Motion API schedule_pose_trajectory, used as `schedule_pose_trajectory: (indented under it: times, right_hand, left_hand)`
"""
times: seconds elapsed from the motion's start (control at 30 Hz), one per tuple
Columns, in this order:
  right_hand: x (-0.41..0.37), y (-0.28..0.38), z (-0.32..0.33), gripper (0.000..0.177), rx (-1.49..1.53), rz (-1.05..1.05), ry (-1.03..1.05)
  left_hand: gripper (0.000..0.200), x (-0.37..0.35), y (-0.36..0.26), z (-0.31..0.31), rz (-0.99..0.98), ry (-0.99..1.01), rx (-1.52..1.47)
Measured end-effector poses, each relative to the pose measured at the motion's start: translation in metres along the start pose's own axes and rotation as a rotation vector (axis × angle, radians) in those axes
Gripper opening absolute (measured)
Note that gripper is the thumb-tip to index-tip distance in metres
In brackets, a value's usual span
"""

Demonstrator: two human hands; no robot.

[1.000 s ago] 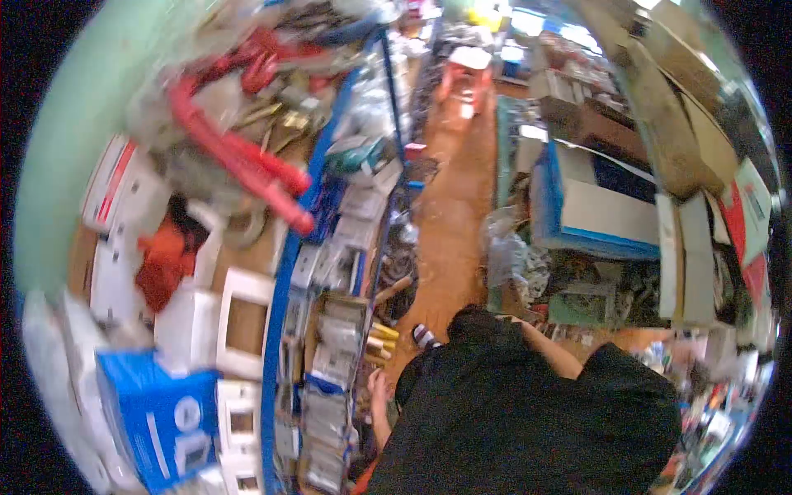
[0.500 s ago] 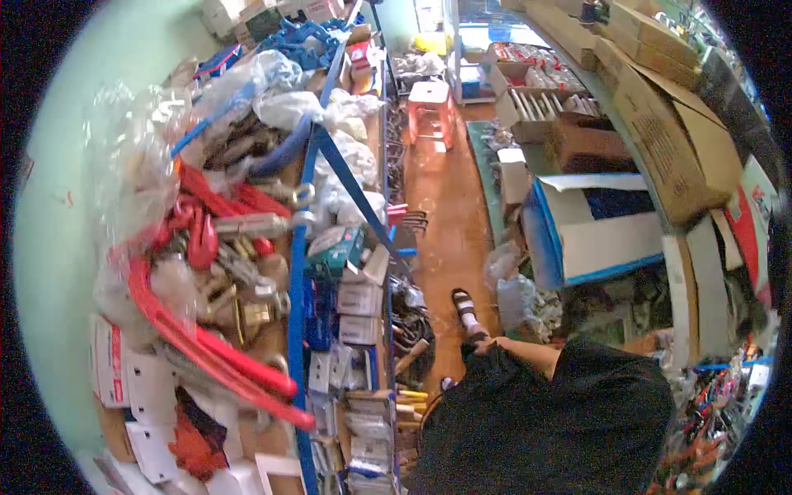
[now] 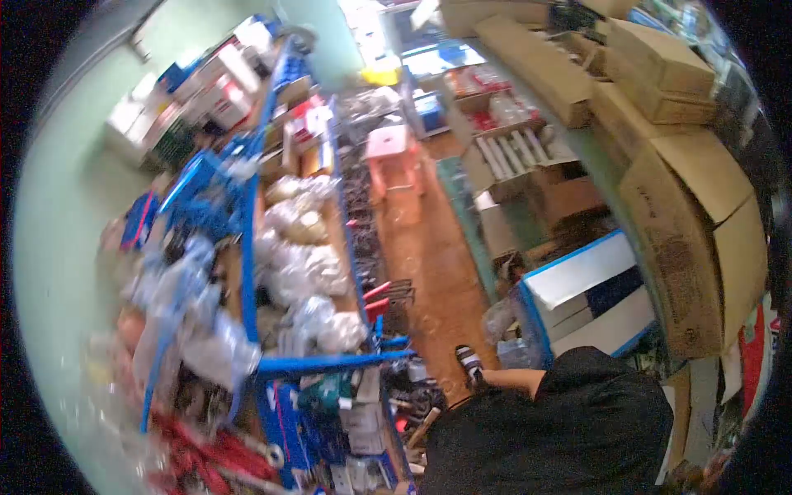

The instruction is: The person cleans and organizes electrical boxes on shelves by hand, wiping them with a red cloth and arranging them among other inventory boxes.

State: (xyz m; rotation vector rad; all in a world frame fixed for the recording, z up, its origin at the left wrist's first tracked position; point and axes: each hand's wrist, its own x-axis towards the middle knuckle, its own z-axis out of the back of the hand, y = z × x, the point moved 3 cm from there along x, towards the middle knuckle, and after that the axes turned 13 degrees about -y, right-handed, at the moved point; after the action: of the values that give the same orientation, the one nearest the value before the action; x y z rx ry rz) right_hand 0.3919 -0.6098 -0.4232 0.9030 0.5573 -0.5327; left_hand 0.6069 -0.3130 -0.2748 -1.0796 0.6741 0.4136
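From the black clothing (image 3: 544, 429) at the bottom of the head view, a bare limb (image 3: 513, 381) extends leftward, and its far end meets a dark patch beside my sandalled foot (image 3: 469, 363). No fingers show clearly on it. My left hand is out of view. Close to the limb on the right stands a blue-edged white box (image 3: 577, 297). Across the aisle on the left, a blue-framed shelf (image 3: 249, 280) carries clear plastic bags (image 3: 301, 264). Red metal tools (image 3: 194, 454) lie blurred at the lower left.
A brown floor aisle (image 3: 431, 272) runs forward to a pink stool (image 3: 391, 153). Cardboard boxes (image 3: 668, 247) line the right shelf, and an open carton (image 3: 507, 157) holds white packages. Red-handled forks (image 3: 388, 301) jut into the aisle from the left.
The view has tilted up and moved along the aisle. The red tools have slid to the bottom edge, and the shelf's blue crossbar now lies lower and nearly level.
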Motion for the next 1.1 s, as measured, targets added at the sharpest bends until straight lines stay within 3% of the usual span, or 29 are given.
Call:
schedule_pose_trajectory:
  times: [0.23,0.33,0.4,0.43,0.53,0.57,0.67,0.77,1.0,1.03,1.1]
  right_hand:
    - [0.040,-0.009,0.032,0.037,-0.002,0.024,-0.058]
    - [0.063,0.000,0.046,0.035,-0.034,0.049,-0.194]
    - [0.052,0.013,0.074,0.023,-0.123,0.139,-0.455]
    - [0.013,0.056,0.134,0.022,-0.399,0.408,-0.260]
    - [0.027,0.055,0.164,0.023,-0.431,0.464,-0.449]
    - [0.034,0.055,0.168,0.022,-0.440,0.247,-0.420]
    - [0.036,0.056,0.184,0.020,-0.339,0.298,-0.623]
    - [0.068,0.048,0.180,0.020,-0.306,0.146,-0.482]
    - [0.108,0.044,0.241,0.025,-0.080,-0.179,-0.593]
    - [0.130,0.017,0.250,0.027,0.032,0.005,-0.510]
    - [0.174,-0.018,0.269,0.027,-0.107,-0.097,-0.448]
  left_hand:
    - [0.035,0.012,-0.022,-0.054,0.025,0.088,0.080]
    - [0.034,0.014,-0.022,-0.057,0.052,0.110,0.120]
    - [0.034,0.018,-0.025,-0.060,0.068,0.119,0.149]
    - [0.033,0.022,-0.026,-0.062,0.073,0.124,0.166]
    - [0.033,0.033,-0.036,-0.064,0.062,0.136,0.204]
    - [0.033,0.040,-0.043,-0.069,0.056,0.143,0.215]
    - [0.032,0.057,-0.070,-0.076,0.053,0.151,0.239]
    - [0.032,0.072,-0.093,-0.095,0.044,0.164,0.247]
    - [0.031,0.125,-0.134,-0.171,0.053,0.254,0.252]
    - [0.030,0.135,-0.143,-0.184,0.054,0.270,0.250]
    - [0.030,0.151,-0.161,-0.209,0.059,0.299,0.241]
